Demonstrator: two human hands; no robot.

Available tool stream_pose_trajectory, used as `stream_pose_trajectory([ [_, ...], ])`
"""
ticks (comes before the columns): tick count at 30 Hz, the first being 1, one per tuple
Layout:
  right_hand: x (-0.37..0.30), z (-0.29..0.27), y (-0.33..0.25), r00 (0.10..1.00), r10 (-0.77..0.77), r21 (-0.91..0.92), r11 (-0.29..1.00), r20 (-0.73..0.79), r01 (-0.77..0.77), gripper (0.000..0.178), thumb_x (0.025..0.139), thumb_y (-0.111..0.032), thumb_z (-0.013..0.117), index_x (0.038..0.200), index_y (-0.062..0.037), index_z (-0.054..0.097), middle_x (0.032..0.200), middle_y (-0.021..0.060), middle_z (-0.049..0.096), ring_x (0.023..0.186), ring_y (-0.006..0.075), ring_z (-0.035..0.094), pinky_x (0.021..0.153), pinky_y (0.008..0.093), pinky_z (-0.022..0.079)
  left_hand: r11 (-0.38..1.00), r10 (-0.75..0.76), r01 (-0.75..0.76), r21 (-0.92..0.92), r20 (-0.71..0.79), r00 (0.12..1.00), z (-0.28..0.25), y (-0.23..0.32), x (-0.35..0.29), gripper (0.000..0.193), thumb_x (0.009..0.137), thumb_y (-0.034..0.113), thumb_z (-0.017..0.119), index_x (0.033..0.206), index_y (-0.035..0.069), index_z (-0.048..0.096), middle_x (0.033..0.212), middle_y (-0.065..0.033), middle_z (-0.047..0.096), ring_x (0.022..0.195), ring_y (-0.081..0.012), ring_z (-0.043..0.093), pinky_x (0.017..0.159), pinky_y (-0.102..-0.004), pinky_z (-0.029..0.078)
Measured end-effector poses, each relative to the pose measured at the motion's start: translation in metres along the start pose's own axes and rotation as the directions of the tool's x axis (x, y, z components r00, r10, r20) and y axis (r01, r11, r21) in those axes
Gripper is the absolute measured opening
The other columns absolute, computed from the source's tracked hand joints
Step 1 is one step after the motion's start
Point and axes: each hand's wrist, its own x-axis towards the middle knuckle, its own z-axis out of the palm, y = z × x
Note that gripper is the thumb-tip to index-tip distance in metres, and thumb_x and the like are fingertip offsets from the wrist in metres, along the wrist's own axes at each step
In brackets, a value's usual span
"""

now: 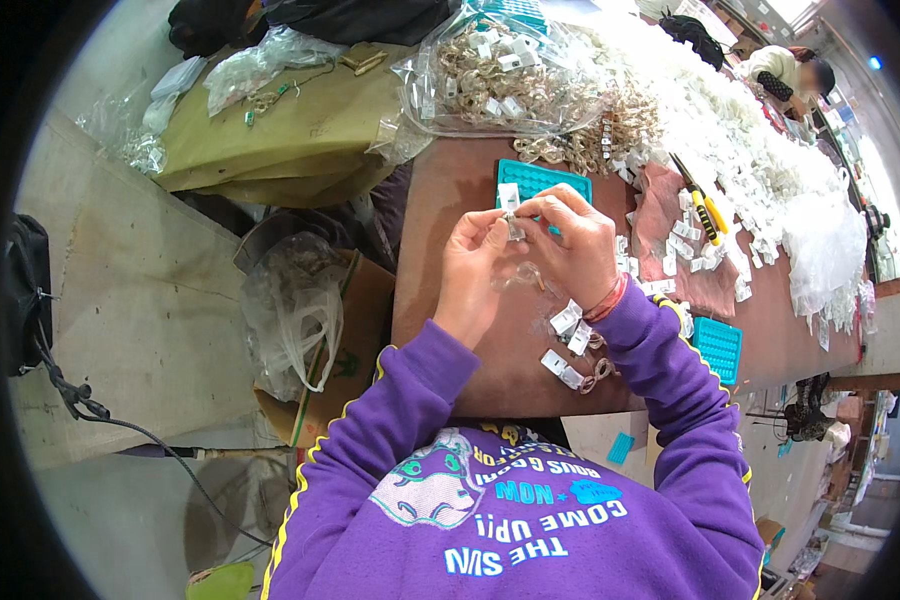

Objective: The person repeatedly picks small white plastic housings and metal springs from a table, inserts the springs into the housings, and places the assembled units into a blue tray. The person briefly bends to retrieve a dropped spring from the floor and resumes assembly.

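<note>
We record both grips at work over the desk (435,375), close together, fingertips nearly meeting. The left grip (473,262) is pinched, thumb and index finger closed on the lower end of a white tag (509,194). The right grip (582,238) is also pinched, bent fingers closing on the same spot from the other side. The tag thus lies between the two grips, at the fingertips, its face standing up beyond them. Just under the pinch we note a small pale piece (515,230); we cannot tell whether it belongs to the tag. Below, between the grips, a thin clear loop (528,272) is too blurred to trace.

Surroundings, taken from the grips: a teal tray (542,172) sits directly beyond, partly hidden by the right grip. Nearer to us than the right grip, beside its wrist, we find a few tags with beige cords (563,369). Farther right of that grip, a yellow-and-black hand tool (708,212) lies across a pink cloth (660,240), loose white tags around it. Beyond both grips rests a clear bag (425,95) of tagged cord bundles.
</note>
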Motion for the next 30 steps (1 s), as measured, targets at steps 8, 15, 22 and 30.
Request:
stream_pose_trajectory([
  [8,-0.006,-0.010,-0.004,0.995,0.031,0.017,0.999,0.100,-0.033,0.008,0.078,-0.007,0.072,0.085,-0.0067,0.069,0.080,0.0076,0.063,0.065,0.0240,0.064,0.058,0.0316,0.051,1.000,-0.005,0.005,-0.008,0.001,1.000,0.002,0.003,-0.003,0.012,0.094,0.014,0.062,0.104,0.007,0.061,0.093,-0.0039,0.066,0.078,-0.0127,0.066,0.061,-0.0242,0.053],
  [15,0.000,-0.025,0.013,0.980,0.131,0.217,0.962,0.152,-0.162,0.026,0.077,-0.008,0.074,0.102,-0.0049,0.069,0.090,0.0112,0.067,0.076,0.0154,0.068,0.066,0.0286,0.055,0.998,0.051,-0.051,0.026,0.020,0.999,0.003,0.004,-0.002,0.014,0.095,0.015,0.061,0.106,0.007,0.059,0.092,-0.0053,0.067,0.078,-0.0142,0.066,0.060,-0.0240,0.052],
  [22,-0.002,-0.032,0.062,0.858,0.119,-0.445,0.885,0.499,0.137,0.024,0.071,-0.023,0.076,0.079,-0.0088,0.059,0.088,0.0076,0.057,0.090,0.0290,0.058,0.074,0.0415,0.050,0.994,0.065,-0.071,-0.081,-0.080,0.995,-0.006,0.004,0.004,0.015,0.096,0.016,0.061,0.106,0.007,0.057,0.090,-0.0054,0.067,0.077,-0.0135,0.066,0.061,-0.0233,0.050],
  [30,0.007,-0.048,0.066,0.910,-0.025,-0.383,0.902,0.415,0.200,0.015,0.075,-0.018,0.071,0.079,-0.0092,0.059,0.084,0.0064,0.055,0.081,0.0274,0.059,0.072,0.0399,0.049,0.988,0.091,-0.103,-0.116,-0.104,0.990,-0.009,0.003,0.006,0.015,0.095,0.017,0.061,0.105,0.007,0.057,0.090,-0.0058,0.067,0.075,-0.0128,0.065,0.058,-0.0226,0.050],
])
